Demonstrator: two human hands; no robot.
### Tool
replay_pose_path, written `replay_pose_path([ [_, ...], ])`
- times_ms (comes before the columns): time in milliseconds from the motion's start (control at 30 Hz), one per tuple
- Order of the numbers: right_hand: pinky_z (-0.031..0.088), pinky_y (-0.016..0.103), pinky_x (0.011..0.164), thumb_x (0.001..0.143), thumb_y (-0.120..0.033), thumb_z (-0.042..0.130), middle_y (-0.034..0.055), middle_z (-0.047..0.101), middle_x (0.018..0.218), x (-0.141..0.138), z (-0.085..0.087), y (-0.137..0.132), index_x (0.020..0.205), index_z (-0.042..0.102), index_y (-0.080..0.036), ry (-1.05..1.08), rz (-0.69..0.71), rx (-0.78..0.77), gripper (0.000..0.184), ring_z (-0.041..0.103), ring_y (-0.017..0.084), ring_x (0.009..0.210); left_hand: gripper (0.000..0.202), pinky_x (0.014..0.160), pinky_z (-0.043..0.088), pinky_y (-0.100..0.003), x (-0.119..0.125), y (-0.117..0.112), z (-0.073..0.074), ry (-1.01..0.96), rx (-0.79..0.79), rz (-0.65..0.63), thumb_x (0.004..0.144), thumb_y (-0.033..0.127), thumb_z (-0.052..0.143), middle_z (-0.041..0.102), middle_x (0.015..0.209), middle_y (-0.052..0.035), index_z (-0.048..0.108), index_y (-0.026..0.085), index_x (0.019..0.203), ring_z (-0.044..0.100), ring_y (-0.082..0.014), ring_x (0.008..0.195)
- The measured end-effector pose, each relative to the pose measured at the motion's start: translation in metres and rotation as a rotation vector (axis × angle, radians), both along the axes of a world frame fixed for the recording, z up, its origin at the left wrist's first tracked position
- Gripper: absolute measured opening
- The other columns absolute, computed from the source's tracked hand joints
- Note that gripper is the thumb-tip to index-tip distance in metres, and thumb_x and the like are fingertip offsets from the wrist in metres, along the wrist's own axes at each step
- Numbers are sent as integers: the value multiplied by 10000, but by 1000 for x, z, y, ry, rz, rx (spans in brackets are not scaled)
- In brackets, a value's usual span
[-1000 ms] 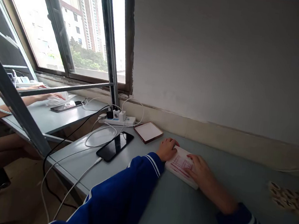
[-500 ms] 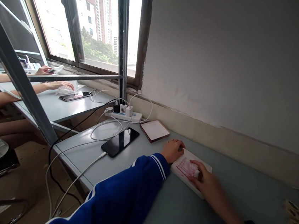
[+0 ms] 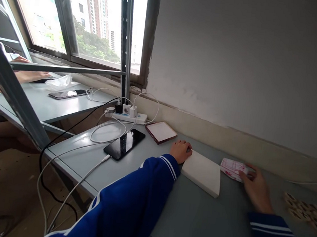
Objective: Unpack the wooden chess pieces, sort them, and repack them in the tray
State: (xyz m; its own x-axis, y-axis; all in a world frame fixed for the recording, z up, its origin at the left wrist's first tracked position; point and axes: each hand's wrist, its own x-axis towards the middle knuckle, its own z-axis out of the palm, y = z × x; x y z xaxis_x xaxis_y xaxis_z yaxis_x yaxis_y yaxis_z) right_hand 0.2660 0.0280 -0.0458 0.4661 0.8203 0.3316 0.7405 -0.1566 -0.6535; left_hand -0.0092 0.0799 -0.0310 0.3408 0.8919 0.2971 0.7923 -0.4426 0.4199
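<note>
A shallow white box (image 3: 202, 173) lies flat on the grey-green desk. My left hand (image 3: 181, 151) rests at its far left corner with fingers curled on the edge. To the right of the box, my right hand (image 3: 257, 187) pinches the right end of a small pink-and-white patterned pouch (image 3: 231, 169) between thumb and fingers. That pouch sits low over the desk near the wall; whether it touches the surface I cannot tell. Beyond my left hand is a square brown-red box part (image 3: 161, 132) with a white inside.
Several wooden pieces with dark marks (image 3: 305, 213) lie at the far right. A black phone (image 3: 124, 144) is plugged into a white cable, near a power strip (image 3: 127, 116) with chargers. Left, beyond a metal frame (image 3: 11, 84), another person's arms (image 3: 24, 76) reach over a second desk.
My right hand has carried the pink-and-white pouch off the white box to its right. My left hand stays at the box's corner. The view has shifted slightly to the right.
</note>
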Motion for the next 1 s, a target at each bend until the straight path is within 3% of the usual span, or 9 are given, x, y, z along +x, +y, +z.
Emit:
replay_pose_path([
  [133, 368, 509, 787, 714, -416, 390, 117, 554, 977, 2, -9, -1, 1107, 481, -221, -216, -34, -180, 447, 508, 325, 948, 206, 828, 372, -343, -7, 3, 1, 17, 66, 18, 807, 309, 432, 544, 977, -50, 572, 202, 913, 444, -211, 983],
  [267, 351, 577, 760, 726, -436, 383, 175, 438, 1141, -8, -8, -6, 1127, 486, -206, -356, -59, -153, 474, 408, 393, 1067, 212, 834, 374, -337, -16, 8, 1, -22, 99, 81, 834, 284, 393, 539, 959, -54, 576, 194, 890, 454, -204, 973],
  [567, 341, 467, 878, 813, -394, 274, 167, 463, 1162, -7, -17, 5, 1204, 397, -119, -443, 67, -7, 493, 415, 302, 1089, 244, 824, 386, -306, -18, 14, 0, -108, 157, 43, 850, 181, 326, 532, 932, -45, 561, 196, 914, 495, -175, 918],
  [667, 300, 471, 919, 838, -424, 234, 144, 476, 1182, -9, -19, 10, 1221, 382, -131, -469, 151, -62, 504, 400, 280, 1116, 228, 830, 384, -303, -20, 18, 2, -156, 193, 47, 829, 155, 350, 532, 940, -45, 561, 189, 905, 493, -175, 928],
  [767, 294, 506, 909, 829, -471, 268, 114, 474, 1208, -12, -17, 10, 1223, 386, -188, -479, 177, -129, 500, 410, 283, 1109, 225, 826, 386, -296, -24, 22, 2, -221, 220, 63, 809, 126, 355, 528, 934, -48, 564, 178, 875, 501, -167, 898],
  [1000, 402, 442, 793, 761, -430, 433, 113, 556, 1130, -9, -2, 8, 1181, 480, -204, -455, 252, -177, 479, 507, 290, 1014, 219, 814, 392, -279, -25, 21, 6, -215, 273, -13, 784, 107, 368, 523, 894, -38, 570, 181, 831, 505, -157, 866],
])
